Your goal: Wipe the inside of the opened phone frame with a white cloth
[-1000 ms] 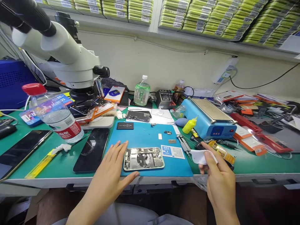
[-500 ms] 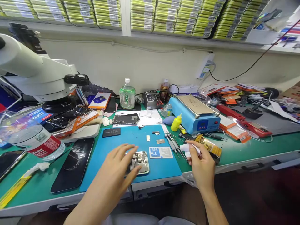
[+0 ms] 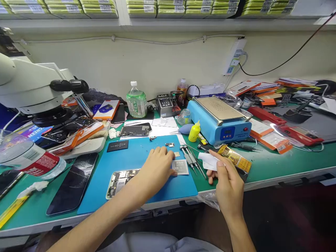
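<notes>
- On the blue mat (image 3: pixel 147 154) my left hand (image 3: pixel 157 168) reaches forward, palm down, fingers loosely spread; it grips nothing, fingertips touching or just over the small white card (image 3: pixel 180 166).
- Behind that wrist, toward me and to the left, lies the opened phone frame (image 3: pixel 118 182), long axis running left to right along the mat; my forearm crosses its right end.
- My right hand (image 3: pixel 225 182) hangs at the mat's right edge, thumb and fingers pinched together on a white wipe (image 3: pixel 210 161).
- Between the two hands lie the screwdrivers (image 3: pixel 190 157), tips pointing roughly toward me, just right of the card.
- My left hand is far nearer the card and small loose metal parts (image 3: pixel 170 144); the right is nearer the screwdrivers and the yellow packet (image 3: pixel 235 158).
- Farther back sit a blue heating plate (image 3: pixel 220 120) and a yellow bottle (image 3: pixel 194 132).
</notes>
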Demonstrator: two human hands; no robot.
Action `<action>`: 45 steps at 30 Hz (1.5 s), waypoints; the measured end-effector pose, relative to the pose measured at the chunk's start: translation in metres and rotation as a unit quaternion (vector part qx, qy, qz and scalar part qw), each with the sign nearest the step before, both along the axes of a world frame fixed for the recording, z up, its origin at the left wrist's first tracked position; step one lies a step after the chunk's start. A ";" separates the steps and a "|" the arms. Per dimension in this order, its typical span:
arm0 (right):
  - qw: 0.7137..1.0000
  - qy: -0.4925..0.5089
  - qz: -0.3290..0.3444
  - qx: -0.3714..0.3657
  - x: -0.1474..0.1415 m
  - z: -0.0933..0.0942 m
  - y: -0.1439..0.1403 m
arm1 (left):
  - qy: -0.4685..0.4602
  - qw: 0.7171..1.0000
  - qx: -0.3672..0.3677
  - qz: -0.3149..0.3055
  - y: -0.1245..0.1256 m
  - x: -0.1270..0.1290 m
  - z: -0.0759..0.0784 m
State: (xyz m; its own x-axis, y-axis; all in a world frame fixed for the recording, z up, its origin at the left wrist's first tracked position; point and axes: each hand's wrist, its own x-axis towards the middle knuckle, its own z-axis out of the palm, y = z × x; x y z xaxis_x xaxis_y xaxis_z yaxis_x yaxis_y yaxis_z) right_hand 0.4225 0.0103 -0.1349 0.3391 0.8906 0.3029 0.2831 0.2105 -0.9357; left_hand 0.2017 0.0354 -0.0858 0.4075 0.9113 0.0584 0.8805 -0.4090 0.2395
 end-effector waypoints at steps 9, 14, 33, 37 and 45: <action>1.000 -0.016 0.026 0.000 0.008 0.007 -0.001 | -0.222 0.973 -0.027 0.066 -0.031 -0.033 0.037; 0.989 -0.117 0.084 0.029 -0.007 0.016 -0.005 | -0.626 0.704 -0.289 0.173 -0.091 -0.064 0.037; 0.925 -0.004 0.342 -0.165 -0.100 0.064 -0.086 | -0.506 0.763 -0.402 -0.008 -0.139 -0.107 0.033; 0.927 0.014 0.329 -0.180 -0.106 0.062 -0.093 | -0.506 0.762 -0.404 -0.004 -0.143 -0.111 0.031; 0.922 0.014 0.311 -0.231 -0.110 0.070 -0.116 | -0.455 0.832 -0.310 0.064 -0.154 -0.112 0.020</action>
State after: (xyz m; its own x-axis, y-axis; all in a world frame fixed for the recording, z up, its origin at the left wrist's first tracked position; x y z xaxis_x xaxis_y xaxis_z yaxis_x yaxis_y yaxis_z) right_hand 0.3123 -0.1062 -0.0650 -0.2796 0.9471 -0.1576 0.2160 -0.0979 -0.9715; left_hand 0.0900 -0.1189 -0.0663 0.3484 0.9142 -0.2072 0.2459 0.1242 0.9613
